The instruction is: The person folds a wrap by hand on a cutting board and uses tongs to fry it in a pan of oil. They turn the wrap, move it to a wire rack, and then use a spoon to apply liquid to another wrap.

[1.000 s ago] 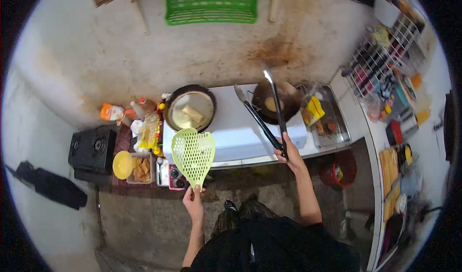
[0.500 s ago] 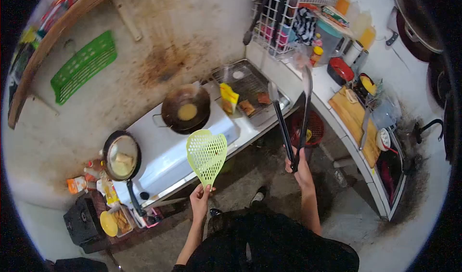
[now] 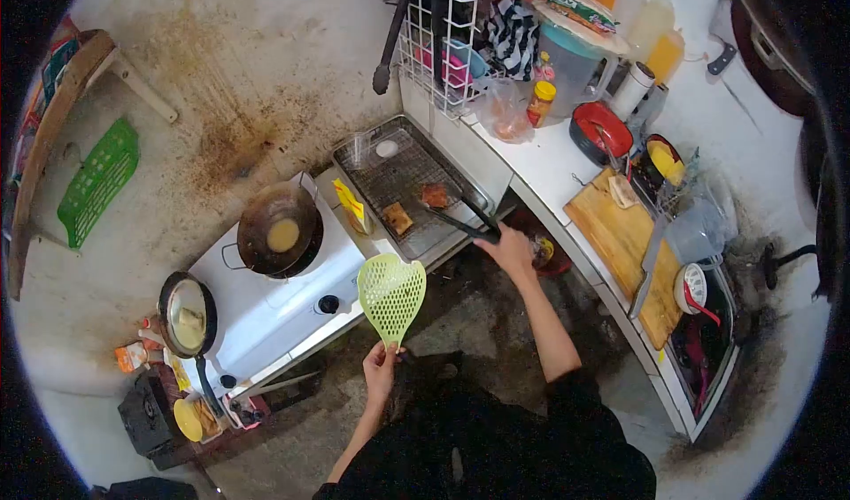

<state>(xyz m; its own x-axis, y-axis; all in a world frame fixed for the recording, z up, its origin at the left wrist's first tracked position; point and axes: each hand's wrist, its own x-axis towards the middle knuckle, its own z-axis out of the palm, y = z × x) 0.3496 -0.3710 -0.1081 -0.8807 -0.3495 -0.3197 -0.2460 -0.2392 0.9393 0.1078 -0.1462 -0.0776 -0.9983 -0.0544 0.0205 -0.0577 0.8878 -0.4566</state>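
My left hand (image 3: 381, 372) is closed round the handle of a pale green slotted strainer (image 3: 390, 295), held up in front of the stove's edge. Black tongs (image 3: 469, 226) are gripped in my right hand (image 3: 512, 254); their tips reach over the wire rack tray (image 3: 372, 174), at a reddish-brown fried piece (image 3: 435, 196). Whether the tips pinch it is too small to tell. Another browned piece (image 3: 397, 218) lies on the rack, nearer the stove. Left of the tray, a wok (image 3: 255, 226) holds a small pool of oil.
A frying pan (image 3: 209, 310) with pale food sits at the stove's left end. On the right counter are a cutting board (image 3: 611, 234) with a knife (image 3: 649, 265), a red bowl (image 3: 595, 128) and a pitcher (image 3: 567, 57). A white wire basket (image 3: 456, 40) stands behind.
My right hand has brought the tongs down from upright to the rack, at the reddish-brown piece. The view has shifted right, and the strainer remains in my left hand.
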